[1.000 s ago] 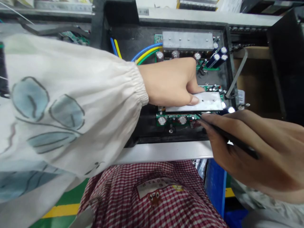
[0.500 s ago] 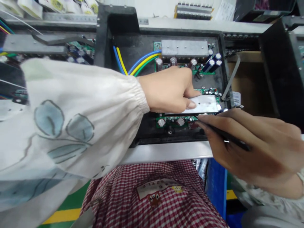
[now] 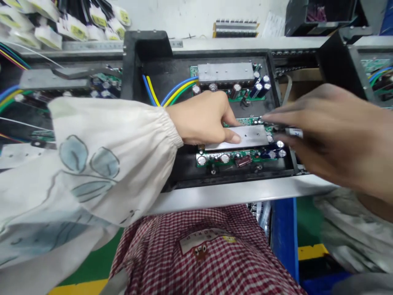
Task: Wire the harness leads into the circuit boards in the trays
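Observation:
My left hand [image 3: 208, 116] is closed on the silver heat sink [image 3: 250, 136] of the lower circuit board [image 3: 208, 157], thumb on top and fingers at its far edge. Small capacitors line this green board, among them a reddish-brown one [image 3: 244, 160] lying on its side. Blurred by motion, my right hand [image 3: 331, 131] is at the board's right end, fingers pinched around a dark, thin, pen-like tool [image 3: 278, 128]. Its tip is too smeared to make out. Behind lies a second circuit board with its own heat sink [image 3: 225, 73]. Both boards sit in a black tray [image 3: 162, 61].
Blue, yellow and green wires [image 3: 179, 91] run to the rear board. Similar trays stand left and right. White connectors [image 3: 76, 28] lie at the back left, a black bin [image 3: 319, 18] at the back right. A pale metal rail [image 3: 215, 198] edges the front.
My right hand has moved from the lower board's front edge up and away, to its far right corner. My left hand keeps its hold on the heat sink. The view has shifted slightly.

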`<state>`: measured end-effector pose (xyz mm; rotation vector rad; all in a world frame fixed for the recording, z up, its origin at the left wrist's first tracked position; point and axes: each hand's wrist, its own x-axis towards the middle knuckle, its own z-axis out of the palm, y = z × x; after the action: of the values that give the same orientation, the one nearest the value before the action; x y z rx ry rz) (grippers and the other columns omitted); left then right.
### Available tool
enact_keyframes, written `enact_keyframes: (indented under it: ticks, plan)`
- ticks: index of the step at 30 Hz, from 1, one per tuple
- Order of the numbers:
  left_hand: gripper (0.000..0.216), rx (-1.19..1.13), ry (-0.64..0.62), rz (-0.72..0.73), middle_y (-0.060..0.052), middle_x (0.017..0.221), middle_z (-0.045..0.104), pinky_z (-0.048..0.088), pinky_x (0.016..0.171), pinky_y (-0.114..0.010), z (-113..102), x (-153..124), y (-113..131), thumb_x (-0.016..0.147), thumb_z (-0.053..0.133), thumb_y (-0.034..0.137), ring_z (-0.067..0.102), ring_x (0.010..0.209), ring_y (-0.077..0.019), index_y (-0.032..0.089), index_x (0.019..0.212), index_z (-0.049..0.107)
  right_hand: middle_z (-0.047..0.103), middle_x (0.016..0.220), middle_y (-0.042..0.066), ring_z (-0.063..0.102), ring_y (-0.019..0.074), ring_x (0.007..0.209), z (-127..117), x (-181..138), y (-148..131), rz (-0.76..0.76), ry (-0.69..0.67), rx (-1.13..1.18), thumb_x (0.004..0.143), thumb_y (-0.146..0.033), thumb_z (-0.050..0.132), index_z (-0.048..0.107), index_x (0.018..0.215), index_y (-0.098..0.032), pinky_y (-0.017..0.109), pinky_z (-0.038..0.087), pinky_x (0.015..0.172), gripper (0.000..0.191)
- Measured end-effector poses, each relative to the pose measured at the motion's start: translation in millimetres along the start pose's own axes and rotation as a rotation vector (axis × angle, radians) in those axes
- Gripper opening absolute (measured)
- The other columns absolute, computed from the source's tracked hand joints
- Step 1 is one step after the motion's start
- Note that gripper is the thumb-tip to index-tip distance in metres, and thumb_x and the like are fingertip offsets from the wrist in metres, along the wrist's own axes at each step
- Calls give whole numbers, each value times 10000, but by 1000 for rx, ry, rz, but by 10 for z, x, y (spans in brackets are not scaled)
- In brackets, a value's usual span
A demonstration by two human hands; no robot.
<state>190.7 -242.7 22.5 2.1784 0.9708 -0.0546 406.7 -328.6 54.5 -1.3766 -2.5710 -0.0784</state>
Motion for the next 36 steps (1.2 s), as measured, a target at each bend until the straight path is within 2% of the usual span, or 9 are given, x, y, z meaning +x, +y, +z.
enact_keyframes:
  ticks: [2,3,6,9,13,19,25,31,36]
  plan:
    - [372,4,13,-22,18,670,667,387,668,-226,-6,-6,23,667,631,481,571,716,-145,206,897,732,667,935,96,582,266,877,62,115,30,-262,-73,-43,875,-320,456,630,1061,-161,327,377,530,300]
    - [369,5,26,-32,7,645,657,379,661,-235,-6,-14,36,666,634,490,563,705,-150,193,862,732,667,924,105,581,269,858,94,162,41,-342,-120,-68,871,-316,449,620,1078,-139,326,363,519,321]
    - [375,40,106,-57,-18,592,614,367,666,-257,5,-64,73,678,629,517,549,696,-162,156,742,708,661,842,88,570,238,752,165,250,81,-319,-276,-139,830,-274,452,620,1072,-147,315,342,540,321]
    - [400,110,175,-81,-21,601,593,355,666,-261,19,-128,79,685,622,555,544,691,-161,160,706,678,641,750,84,546,220,696,185,280,128,-268,-359,-175,790,-241,478,629,1048,-148,307,312,561,314]
    - [411,79,135,-101,-6,594,591,321,590,-260,34,-166,31,693,601,588,505,601,-139,184,728,669,636,752,125,530,220,673,171,305,165,-279,-417,-150,783,-228,475,624,1061,-99,312,261,561,341]
    - [325,-47,125,23,10,623,600,321,553,-248,52,-158,-28,745,588,522,472,583,-118,203,718,647,614,719,127,496,211,651,196,357,231,-329,-434,-51,763,-246,470,627,1047,-57,311,244,575,375]
    - [322,-67,92,79,23,599,568,310,531,-224,80,-145,-100,775,584,492,450,548,-92,180,742,653,597,680,80,461,193,650,267,370,322,-443,-380,67,765,-220,457,627,1033,-74,302,260,588,349]
    - [310,-78,96,111,45,577,527,277,524,-207,106,-91,-171,780,603,457,438,536,-71,161,691,633,563,660,91,435,208,657,312,308,298,-358,-323,38,773,-201,459,612,1045,-66,295,174,528,340]
    - [295,-66,92,158,52,581,505,281,537,-197,96,-93,-166,799,602,418,420,530,-58,150,673,610,566,690,96,433,208,695,303,307,306,-408,-363,89,796,-192,457,595,1057,-53,301,197,535,326]
